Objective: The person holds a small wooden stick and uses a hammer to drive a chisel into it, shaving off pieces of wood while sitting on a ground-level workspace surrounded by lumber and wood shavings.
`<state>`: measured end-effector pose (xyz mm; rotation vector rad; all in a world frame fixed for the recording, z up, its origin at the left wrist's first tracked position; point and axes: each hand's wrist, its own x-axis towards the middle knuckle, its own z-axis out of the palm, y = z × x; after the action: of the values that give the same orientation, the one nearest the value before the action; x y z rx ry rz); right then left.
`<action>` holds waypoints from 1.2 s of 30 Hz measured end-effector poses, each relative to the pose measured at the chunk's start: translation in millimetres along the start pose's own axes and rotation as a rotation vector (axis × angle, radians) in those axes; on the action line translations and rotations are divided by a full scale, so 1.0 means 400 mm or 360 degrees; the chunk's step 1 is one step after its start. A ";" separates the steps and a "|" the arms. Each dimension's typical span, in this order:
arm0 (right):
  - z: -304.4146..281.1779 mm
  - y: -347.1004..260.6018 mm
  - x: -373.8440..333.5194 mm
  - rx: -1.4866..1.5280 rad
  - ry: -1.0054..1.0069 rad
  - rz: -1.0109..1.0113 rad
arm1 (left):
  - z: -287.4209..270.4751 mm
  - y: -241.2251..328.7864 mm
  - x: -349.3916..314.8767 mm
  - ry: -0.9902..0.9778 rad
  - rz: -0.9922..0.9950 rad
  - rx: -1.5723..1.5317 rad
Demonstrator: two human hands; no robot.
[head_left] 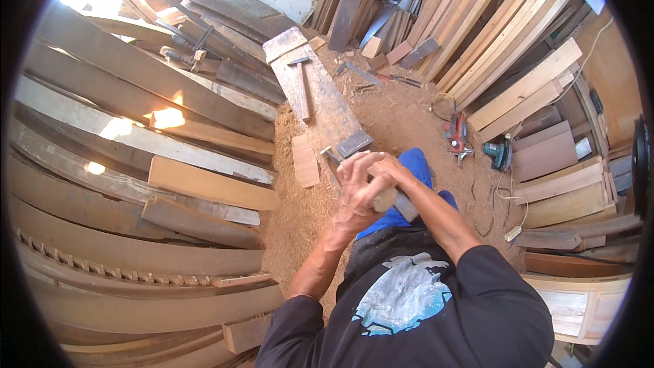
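While the person bends over the near end of a low wooden desk (323,92), both hands come together around a wooden piece (386,200) with a pale, round end. The left hand (355,178) has its fingers curled tight around this piece, and the right hand (387,169) is right up against it. Many of the right fingers are hidden, so I cannot tell if they grip. The wooden piece is in front of the person's lap, just over blue cloth (414,161) on the legs. A dark grey block (355,142) is close to the hands, at the near end of the desk. A hammer (302,92) lies nearer the far end, with its head pointing that way. Just off the desk's left edge, a flat, light board (305,161) lies on the dusty brown floor (402,119). Well off the right edge, a red power tool (456,133) and a green power tool (501,154) sit near each other. Long planks (122,163) are piled on the left.
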<state>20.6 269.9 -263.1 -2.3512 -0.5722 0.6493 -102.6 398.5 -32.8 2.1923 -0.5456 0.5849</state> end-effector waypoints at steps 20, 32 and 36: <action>-0.244 -0.224 -0.373 0.0822 -0.0253 -0.0111 | 0.134 -0.186 -0.170 -0.0509 -0.1523 -0.1451; -0.312 -0.256 -0.368 0.1204 0.0280 -0.0192 | 0.214 -0.138 -0.188 -0.0099 -0.1136 -0.0343; -0.310 -0.196 -0.361 0.1208 0.0322 -0.0081 | 0.204 -0.206 -0.203 0.0300 -0.1538 -0.1169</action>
<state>-39.9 191.5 -82.6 -1.6529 -0.2291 0.4824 -103.6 399.7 -174.3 1.4195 0.3753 0.0276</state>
